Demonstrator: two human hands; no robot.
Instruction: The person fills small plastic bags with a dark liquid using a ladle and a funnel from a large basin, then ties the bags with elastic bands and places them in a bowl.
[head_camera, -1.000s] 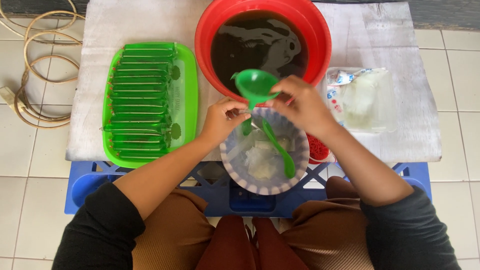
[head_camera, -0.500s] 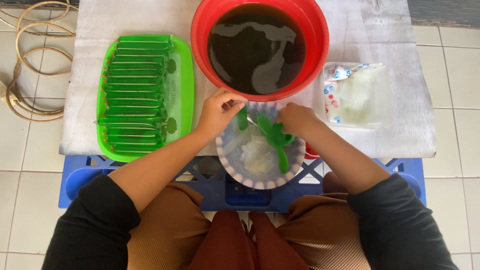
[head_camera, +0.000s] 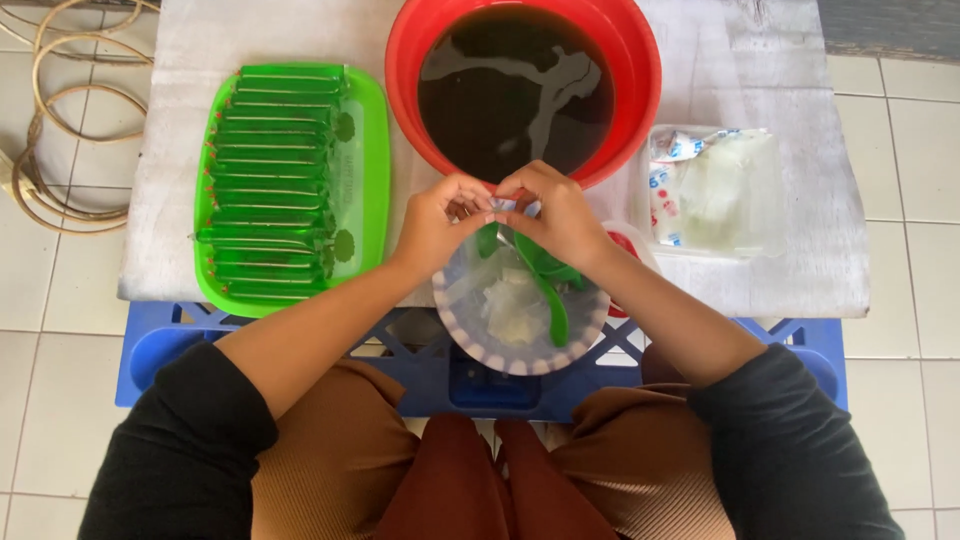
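**A:** Plastic bag (head_camera: 503, 207), small and clear, that's what we've got pinched between both hands, right over the far rim of the bowl (head_camera: 520, 352). We can barely see it, just a bit of see-through film between the fingertips.

**B:** Yep. Our left hand (head_camera: 440, 225) is curled nearly closed, thumb and forefinger nipping the bag's edge. Our right hand (head_camera: 556, 215) is doing the same from the other side, fingertips almost touching the left ones. Can't tell if there's anything in the bag, way too little of it shows.

**A:** The bowl sits at the near edge of the table (head_camera: 790, 280), middle-ish, partly hanging over the blue crate (head_camera: 480, 385) underneath. It's pale with a patterned rim, with some whitish clear plastic lying inside.

**B:** And the green ladle (head_camera: 545, 285) is resting in the bowl, handle pointing toward us, cup end tucked under our right hand.

**A:** Just past our hands we've got the red basin (head_camera: 640, 110), full of dark liquid, up at the far edge of the table. Our knuckles are right beside its rim.

**B:** Over by the left edge there's the green tray (head_camera: 370, 180), stacked with rows of long thin green packets (head_camera: 270, 180). By the right edge, a clear pack of plastic bags (head_camera: 715, 190). Well apart from our hands, both of them.
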